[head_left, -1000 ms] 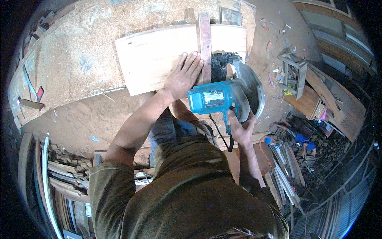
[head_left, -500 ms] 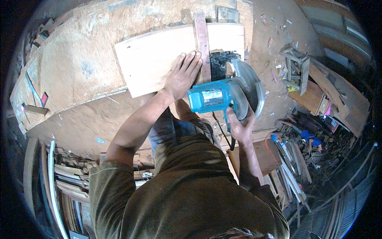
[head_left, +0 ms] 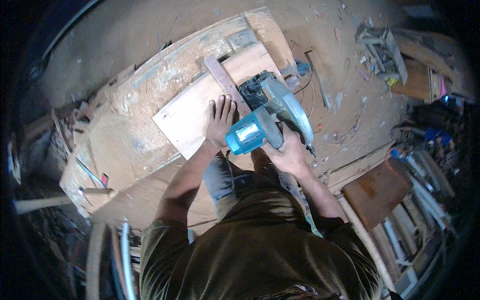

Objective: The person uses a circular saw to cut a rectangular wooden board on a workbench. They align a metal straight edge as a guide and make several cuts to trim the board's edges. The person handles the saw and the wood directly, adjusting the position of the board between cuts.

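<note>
My left hand (head_left: 220,122) lies flat on a pale wooden board (head_left: 182,117), fingers stretched out beside a narrow straight strip (head_left: 223,80) that crosses the board. My right hand (head_left: 289,154) is wrapped round the rear handle of a teal circular saw (head_left: 248,132). The saw's dark base rests on the board along the strip's right side, and its grey guard (head_left: 290,102) stands to the right. The guard hides the blade, so I cannot tell whether it is turning. Beneath the board is a worn, dusty plywood worktop (head_left: 127,122).
A small wooden stool (head_left: 382,52) stands at the far right near leaning boards. A brown panel (head_left: 377,192) and several timber lengths lie at the near right. A cord (head_left: 311,92) runs over the ground beyond the saw. More strips (head_left: 97,255) stand at the near left.
My view has turned, so the worktop and board now look slanted and smaller. My left hand stays flat on the board, and my right hand keeps its grip on the saw.
</note>
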`<state>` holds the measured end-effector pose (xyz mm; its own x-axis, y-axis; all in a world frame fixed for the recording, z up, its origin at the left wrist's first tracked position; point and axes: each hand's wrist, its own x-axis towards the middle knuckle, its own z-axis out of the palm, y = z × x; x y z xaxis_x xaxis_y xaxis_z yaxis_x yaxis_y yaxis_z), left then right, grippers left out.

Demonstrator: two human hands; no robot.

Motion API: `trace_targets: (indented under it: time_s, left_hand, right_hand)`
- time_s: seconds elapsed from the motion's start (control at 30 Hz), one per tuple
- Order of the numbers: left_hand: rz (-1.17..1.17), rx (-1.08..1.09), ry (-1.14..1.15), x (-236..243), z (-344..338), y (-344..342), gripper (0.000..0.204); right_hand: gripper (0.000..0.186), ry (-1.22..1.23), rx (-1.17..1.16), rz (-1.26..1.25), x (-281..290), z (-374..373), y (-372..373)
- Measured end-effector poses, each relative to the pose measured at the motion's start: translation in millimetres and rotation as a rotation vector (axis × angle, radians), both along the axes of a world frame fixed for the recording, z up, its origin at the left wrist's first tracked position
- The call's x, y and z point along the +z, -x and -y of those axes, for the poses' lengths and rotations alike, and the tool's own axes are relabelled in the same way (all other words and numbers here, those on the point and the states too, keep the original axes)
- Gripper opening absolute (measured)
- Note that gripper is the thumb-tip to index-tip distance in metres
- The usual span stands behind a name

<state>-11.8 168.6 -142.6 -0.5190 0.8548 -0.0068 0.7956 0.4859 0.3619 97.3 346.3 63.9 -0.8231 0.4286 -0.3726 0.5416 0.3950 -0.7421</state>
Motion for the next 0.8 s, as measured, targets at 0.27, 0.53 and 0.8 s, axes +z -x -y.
trace_targets:
  time_s: [0.27,0.53,0.8]
  left_hand:
    - [-0.097,-0.012,0.003,-1,-3,-3,0.073]
    - [-0.199,-0.034,0.284,-7,-9,-7,0.077]
    - [-0.131,0.003,0.149,4,-25,-26,0.081]
  right_hand:
    - [0.057,0.010,0.035,0.065,0,-3,0]
    - [0.056,0.085,0.049,0.011,5,-9,1]
    - [0.054,0.118,0.078,0.037,11,-16,-2]
